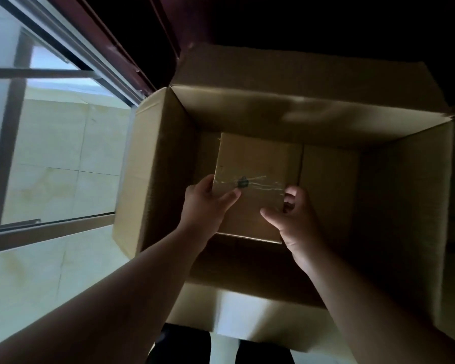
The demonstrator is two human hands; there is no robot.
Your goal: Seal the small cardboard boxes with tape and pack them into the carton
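Both hands on the small box [250,164], one per side. Left hand [205,203] grips the left edge: thumb flat across the top face, tip just beside a dark mark on the tape [265,183], other fingers hidden down the side. Right hand [293,214] grips the right edge: fingers curled over it, thumb on the top face near the near-right corner. Box sits between the two palms, top face up, slightly tilted, with the tape strip running across it from hand to hand. It's inside the opening of the carton [163,153], flaps open, closer to the left wall than the right. Can't tell whether it rests on the bottom. Carton stands on a pale tiled floor [50,153].
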